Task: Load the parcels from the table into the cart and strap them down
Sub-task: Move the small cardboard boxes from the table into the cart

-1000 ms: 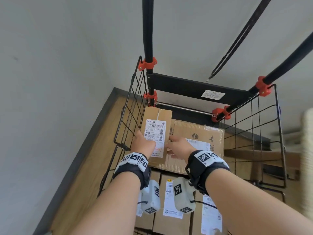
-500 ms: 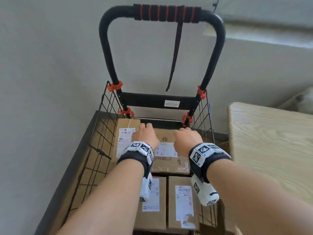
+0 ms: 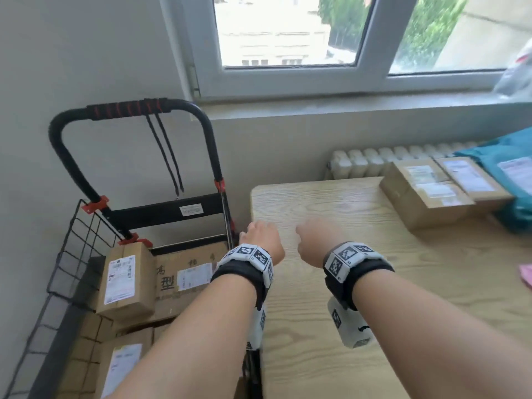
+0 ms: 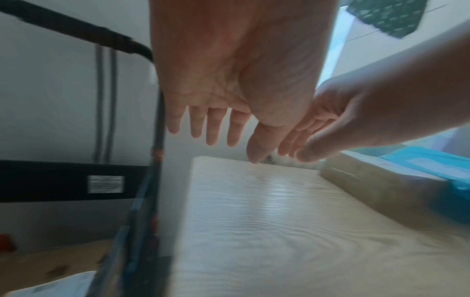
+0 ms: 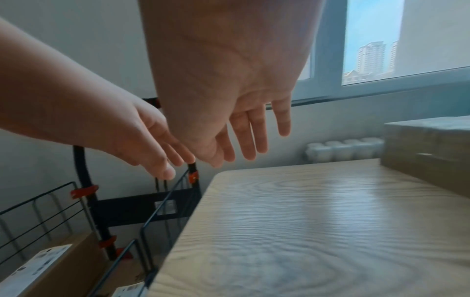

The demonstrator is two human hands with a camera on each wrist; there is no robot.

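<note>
Hands were both empty, left hand (image 3: 263, 239) and right hand (image 3: 315, 240) with fingers spread loose over the table (image 3: 331, 326). Remaining parcels (image 3: 426, 191) sat far right; cart (image 3: 86, 234) left. Best bet: grab one box two-handed and stack flat.

I'm seeing a pale wood-grain table top (image 3: 331, 355) giving off a soft sheen. The black wire-mesh metal cart (image 3: 72, 246) is looking matt, its ribbed foam handle grip (image 3: 126, 108) dull. Brown cardboard parcels (image 3: 426, 191) are showing glossy tape and white paper labels; a teal plastic mailer bag (image 3: 501, 156) is looking slick.
</note>
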